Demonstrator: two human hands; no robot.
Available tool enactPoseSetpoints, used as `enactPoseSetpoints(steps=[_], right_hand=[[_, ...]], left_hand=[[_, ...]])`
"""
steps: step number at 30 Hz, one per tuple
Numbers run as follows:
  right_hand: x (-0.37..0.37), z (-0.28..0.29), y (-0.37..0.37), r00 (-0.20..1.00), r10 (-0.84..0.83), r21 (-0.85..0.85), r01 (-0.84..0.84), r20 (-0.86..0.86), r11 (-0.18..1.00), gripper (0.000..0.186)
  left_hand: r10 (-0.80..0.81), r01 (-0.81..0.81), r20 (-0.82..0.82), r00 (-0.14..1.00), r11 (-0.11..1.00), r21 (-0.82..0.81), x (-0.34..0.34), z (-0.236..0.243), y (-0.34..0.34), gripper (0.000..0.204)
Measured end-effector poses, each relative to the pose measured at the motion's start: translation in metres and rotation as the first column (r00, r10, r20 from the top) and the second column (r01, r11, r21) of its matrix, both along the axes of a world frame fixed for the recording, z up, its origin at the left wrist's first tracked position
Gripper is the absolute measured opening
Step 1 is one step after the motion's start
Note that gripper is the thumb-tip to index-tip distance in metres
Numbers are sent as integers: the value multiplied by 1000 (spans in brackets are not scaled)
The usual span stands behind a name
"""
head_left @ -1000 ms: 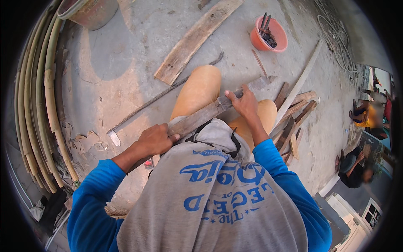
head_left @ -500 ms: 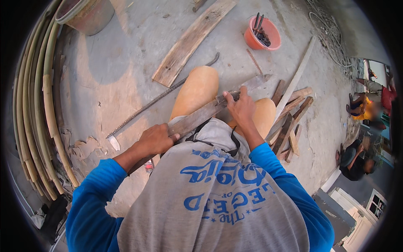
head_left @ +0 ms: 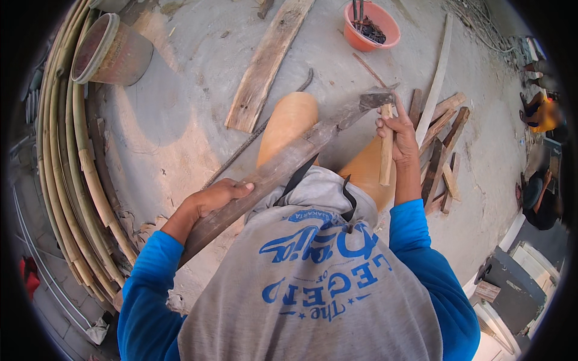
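A weathered wooden plank [head_left: 283, 161] slants across my lap, from beside my left forearm up toward the right, over my bent knees. My left hand [head_left: 220, 195] grips its lower part, with the thumb on top and the other fingers out of sight beneath. In my right hand [head_left: 398, 133] is a hammer [head_left: 386, 157] with a pale wooden handle, held upright near the plank's far end. Its dark metal head overlaps that end; whether they touch I cannot tell. The forefinger points up beside the head.
Beyond my knees lie a wide board [head_left: 265, 72] and a ribbed metal bar [head_left: 238, 154]. A pink basin [head_left: 385, 43] holds dark bits and tools. Scrap wood [head_left: 442, 156] is piled at right. Bamboo poles [head_left: 75, 168] and a bucket [head_left: 129, 57] stand left. People [head_left: 545, 117] are at far right.
My right hand has left the plank and now holds a hammer farther right. The plank's far end is raised or shifted upward. The view has also shifted.
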State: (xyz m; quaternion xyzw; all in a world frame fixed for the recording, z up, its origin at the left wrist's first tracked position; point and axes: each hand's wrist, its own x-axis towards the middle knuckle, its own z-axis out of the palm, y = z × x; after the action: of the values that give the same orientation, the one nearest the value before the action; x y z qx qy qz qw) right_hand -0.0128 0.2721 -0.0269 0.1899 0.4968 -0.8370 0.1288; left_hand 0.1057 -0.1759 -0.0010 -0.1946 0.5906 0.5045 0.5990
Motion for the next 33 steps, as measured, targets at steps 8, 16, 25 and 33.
enactPoseSetpoints(steps=[8, 16, 25, 33], right_hand=[[29, 6, 23, 957, 179, 624, -285, 228, 728, 27], [26, 24, 22, 796, 548, 75, -582, 259, 810, 72], [17, -11, 22, 888, 365, 47, -392, 280, 919, 66], [32, -24, -2, 834, 500, -57, -502, 233, 863, 69]], left_hand=[[-312, 265, -307, 899, 946, -187, -3, 23, 26, 72], [-333, 216, -358, 872, 919, -330, 2, 35, 48, 62], [-525, 277, -397, 753, 800, -532, -31, 41, 33, 51], [-550, 310, -399, 733, 793, -524, -53, 17, 11, 48]])
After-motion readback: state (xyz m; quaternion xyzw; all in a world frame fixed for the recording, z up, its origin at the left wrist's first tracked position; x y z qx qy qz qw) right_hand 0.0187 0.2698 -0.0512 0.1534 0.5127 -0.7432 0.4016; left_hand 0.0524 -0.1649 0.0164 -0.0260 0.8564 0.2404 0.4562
